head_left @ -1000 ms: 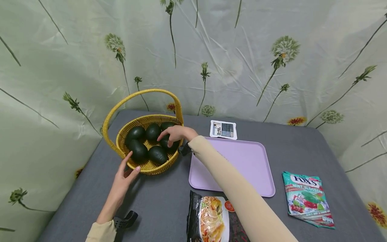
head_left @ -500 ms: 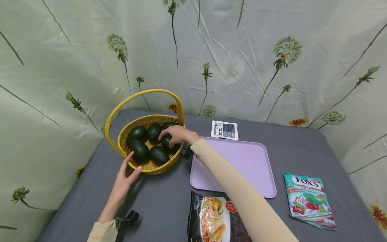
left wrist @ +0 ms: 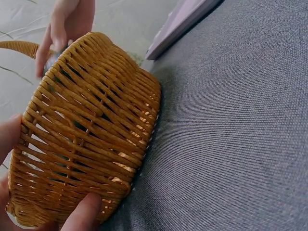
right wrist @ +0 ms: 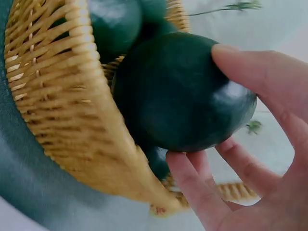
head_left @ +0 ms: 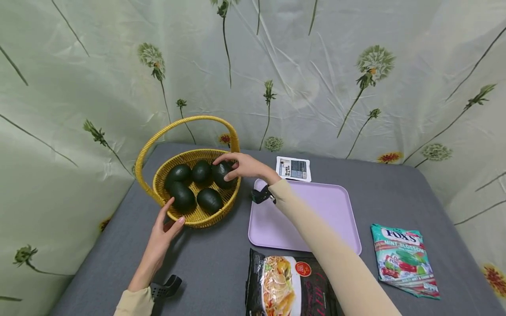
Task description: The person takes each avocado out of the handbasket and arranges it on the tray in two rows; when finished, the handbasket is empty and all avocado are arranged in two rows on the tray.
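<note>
My right hand (head_left: 250, 167) grips a dark green avocado (right wrist: 178, 91), thumb on one side and fingers on the other. This avocado sits at the right rim of a yellow wicker basket (head_left: 211, 219), partly above the rim in the right wrist view. Several more avocados (head_left: 209, 200) lie inside the basket. At the near left side of the basket, my left hand (head_left: 160, 237) holds the rim; in the left wrist view its fingers (left wrist: 85, 214) press against the woven wall.
Right of the basket lies a lilac tray (head_left: 272, 237), under my right forearm. A small white packet (head_left: 293, 169) is behind it, a black noodle pack (head_left: 280, 285) in front, and a teal candy bag (head_left: 405, 261) at the right. The basket's tall handle (head_left: 186, 120) arches over it.
My right hand has risen slightly and moved right, bringing the avocado up toward the basket's right rim. The left hand stays on the basket.
</note>
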Demonstrator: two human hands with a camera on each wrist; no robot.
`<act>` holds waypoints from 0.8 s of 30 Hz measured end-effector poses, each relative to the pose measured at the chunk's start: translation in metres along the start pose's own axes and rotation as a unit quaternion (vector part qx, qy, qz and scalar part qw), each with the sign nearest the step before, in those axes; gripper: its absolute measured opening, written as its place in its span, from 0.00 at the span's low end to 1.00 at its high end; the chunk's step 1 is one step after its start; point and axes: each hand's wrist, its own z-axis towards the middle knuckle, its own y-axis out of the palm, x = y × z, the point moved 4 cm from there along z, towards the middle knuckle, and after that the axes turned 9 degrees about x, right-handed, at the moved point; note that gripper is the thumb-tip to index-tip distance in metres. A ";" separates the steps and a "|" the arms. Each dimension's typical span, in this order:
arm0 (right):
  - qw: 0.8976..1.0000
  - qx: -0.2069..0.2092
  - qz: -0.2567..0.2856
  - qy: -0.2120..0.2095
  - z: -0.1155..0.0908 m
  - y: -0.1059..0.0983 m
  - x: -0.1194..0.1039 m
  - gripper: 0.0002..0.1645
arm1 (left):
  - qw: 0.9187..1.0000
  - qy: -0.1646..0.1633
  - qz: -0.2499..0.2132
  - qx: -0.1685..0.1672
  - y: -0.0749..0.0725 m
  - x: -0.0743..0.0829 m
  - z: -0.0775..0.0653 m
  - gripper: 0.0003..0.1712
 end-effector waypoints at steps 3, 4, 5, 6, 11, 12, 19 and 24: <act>0.998 0.026 0.052 0.026 -0.020 -0.019 0.004 0.29 | 1.000 0.000 0.002 0.000 0.001 -0.001 0.000 0.40; 0.997 0.036 0.064 0.037 -0.028 -0.025 0.007 0.29 | 1.000 0.002 0.002 0.000 0.001 -0.002 0.000 0.40; 0.995 0.046 0.076 0.048 -0.036 -0.030 0.011 0.29 | 1.000 0.002 0.001 0.001 0.001 -0.002 0.000 0.40; 0.993 0.056 0.086 0.060 -0.043 -0.035 0.014 0.30 | 1.000 0.003 -0.001 0.000 0.001 -0.002 0.000 0.40; 0.984 0.096 0.099 0.116 -0.078 -0.049 0.041 0.31 | 1.000 0.005 -0.005 -0.003 0.001 -0.002 0.000 0.39; 0.982 0.104 0.094 0.126 -0.083 -0.049 0.047 0.31 | 1.000 0.003 -0.005 -0.003 0.001 -0.002 0.000 0.39; 0.974 0.106 0.100 0.176 -0.106 -0.035 0.076 0.30 | 1.000 -0.007 0.006 -0.005 -0.001 0.001 0.000 0.40; 0.974 0.083 0.093 0.192 -0.114 -0.028 0.079 0.30 | 1.000 0.001 -0.001 -0.007 0.000 0.001 -0.001 0.39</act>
